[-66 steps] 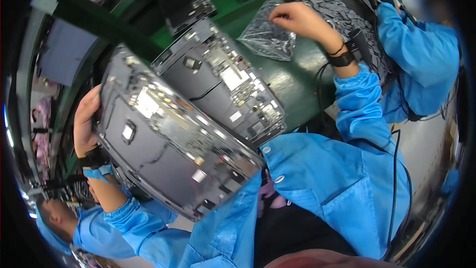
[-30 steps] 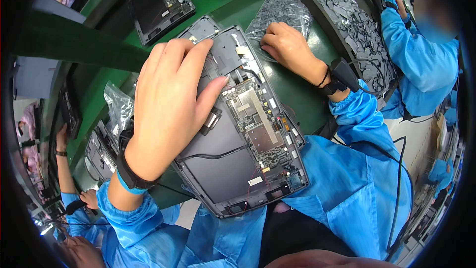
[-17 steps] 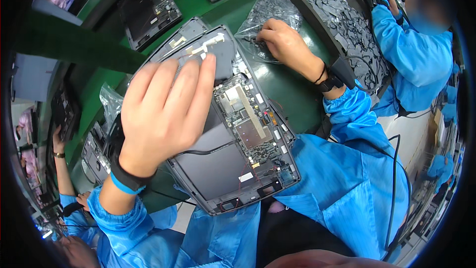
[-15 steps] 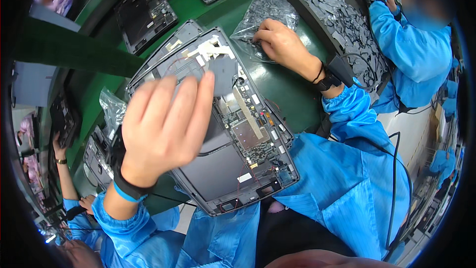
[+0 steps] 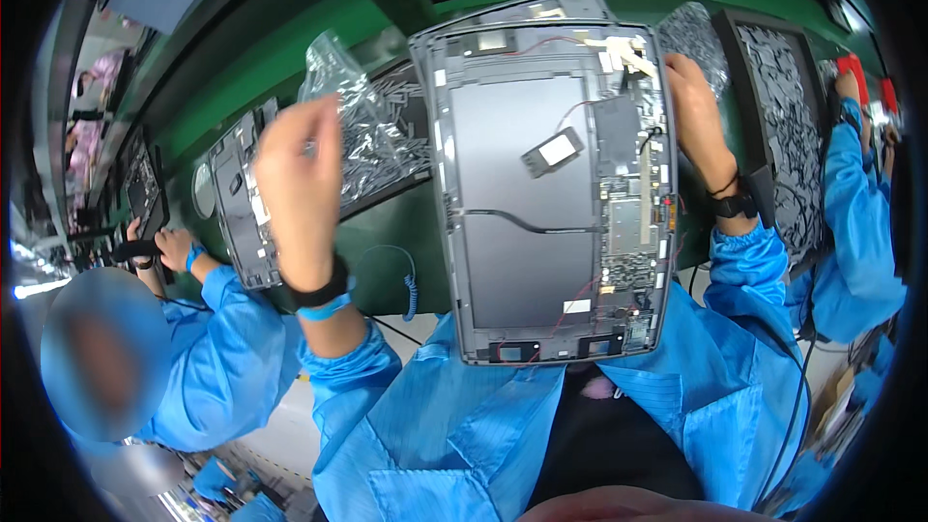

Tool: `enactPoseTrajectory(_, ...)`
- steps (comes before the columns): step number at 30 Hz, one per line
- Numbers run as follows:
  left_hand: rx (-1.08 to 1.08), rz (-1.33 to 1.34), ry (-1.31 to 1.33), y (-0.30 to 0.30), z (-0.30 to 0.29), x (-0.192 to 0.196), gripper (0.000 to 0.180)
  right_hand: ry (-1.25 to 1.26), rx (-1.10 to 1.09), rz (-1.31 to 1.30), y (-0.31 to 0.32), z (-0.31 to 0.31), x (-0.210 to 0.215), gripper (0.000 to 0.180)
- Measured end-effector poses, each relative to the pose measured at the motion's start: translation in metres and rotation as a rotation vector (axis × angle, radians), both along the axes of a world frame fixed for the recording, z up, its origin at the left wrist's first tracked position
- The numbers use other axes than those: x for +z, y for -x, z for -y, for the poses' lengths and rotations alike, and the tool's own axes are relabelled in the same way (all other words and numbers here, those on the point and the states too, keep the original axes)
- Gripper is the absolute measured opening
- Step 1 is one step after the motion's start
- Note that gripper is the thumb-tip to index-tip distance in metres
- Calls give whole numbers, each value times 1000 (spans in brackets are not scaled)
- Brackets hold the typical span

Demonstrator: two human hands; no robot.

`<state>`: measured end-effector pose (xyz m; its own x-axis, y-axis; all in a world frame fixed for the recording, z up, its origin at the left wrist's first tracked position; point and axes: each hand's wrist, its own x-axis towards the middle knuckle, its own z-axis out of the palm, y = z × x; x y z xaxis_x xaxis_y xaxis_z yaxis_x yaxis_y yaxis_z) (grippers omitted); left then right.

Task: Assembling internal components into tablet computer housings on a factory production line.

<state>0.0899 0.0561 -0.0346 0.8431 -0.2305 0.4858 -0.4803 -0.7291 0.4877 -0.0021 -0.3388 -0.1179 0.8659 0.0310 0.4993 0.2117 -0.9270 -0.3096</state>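
An opened tablet-like device [image 5: 512, 271] lies in front of me, its circuit board [image 5: 628, 222] along the right side. A small dark block with a white label [image 5: 553, 153] rests on its inner panel, a red wire running near it. My left hand [image 5: 300, 184] is raised left of the device, in front of a clear plastic bag [image 5: 338, 87]; its bent fingers are smeared by motion. My right hand [image 5: 698, 121] is beside the device's upper right edge, next to a bag of small dark parts [image 5: 698, 39]. Its fingers are curled, the tips hidden behind the edge.
A dark tray of loose black pieces [image 5: 783, 135] stands at the right. Another tray of dark strips [image 5: 401, 101] lies partly under the clear bag. More opened devices [image 5: 242, 198] lie left and at the back. Co-workers in blue sit on both sides. A coiled blue cord [image 5: 410, 290] hangs nearby.
The view has swung left. My left hand has moved off the device to its left, uncovering the labelled block. My right hand has left the bag of dark parts for the device's edge.
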Motion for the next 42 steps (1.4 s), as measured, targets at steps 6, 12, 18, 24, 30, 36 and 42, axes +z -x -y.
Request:
enactPoseTrajectory(6,-189,-58,-229,-1,29,-73,10,-489,-148,22,5,7,25,24)
enactPoseTrajectory(12,-144,-64,-243,-19,22,-95,14,-886,21,-128,-7,-2,62,19)
enactPoseTrajectory(18,-161,-141,-216,-5,24,-80,5,-1069,173,-309,1,-7,102,14)
enactPoseTrajectory(24,-143,-202,-237,-6,36,-83,12,-886,124,-284,-21,-21,100,14)
enactPoseTrajectory(30,-169,-198,-198,-10,46,-89,13,-796,48,-176,-17,-28,89,16)
enactPoseTrajectory(36,-77,-217,-103,1,34,-77,8,-853,70,-221,-20,-33,89,21)
enactPoseTrajectory(42,-16,-279,72,3,45,-60,9,-353,-113,-228,-14,-51,109,24)
